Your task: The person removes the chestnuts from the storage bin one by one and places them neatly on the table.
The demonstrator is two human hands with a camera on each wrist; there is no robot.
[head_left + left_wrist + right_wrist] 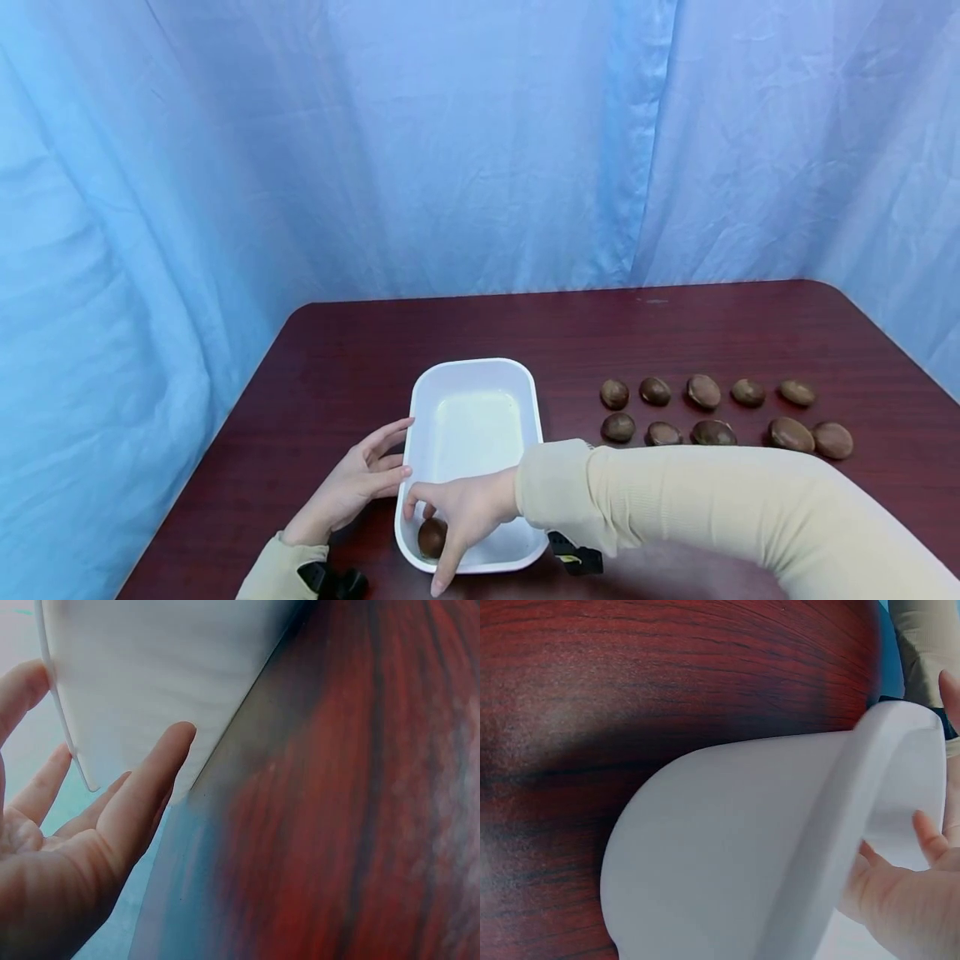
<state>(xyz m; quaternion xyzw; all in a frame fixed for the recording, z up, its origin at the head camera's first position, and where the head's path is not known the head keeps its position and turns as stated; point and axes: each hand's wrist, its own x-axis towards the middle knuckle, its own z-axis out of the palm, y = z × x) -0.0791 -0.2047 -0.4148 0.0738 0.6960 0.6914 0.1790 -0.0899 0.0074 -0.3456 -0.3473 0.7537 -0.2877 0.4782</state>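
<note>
A white tray (480,425) with rounded corners lies on the dark red table. My left hand (360,483) is at its left side, fingertips at the rim; the left wrist view shows those fingers (154,776) loosely spread against the outer wall. My right hand (468,510) reaches over the right wall into the near end of the tray, its thumb and fingers spread wide. Between them, in the near left corner, sits a smooth brown rounded piece (432,538). In the right wrist view the tray wall (727,840) partly hides the right hand (907,900) and the piece is out of sight.
Several brown oval pieces (703,391) lie in two rows on the table (585,333) to the right of the tray. The right sleeve (675,492) passes in front of the nearer row. Blue curtains (480,150) hang behind and beside the table.
</note>
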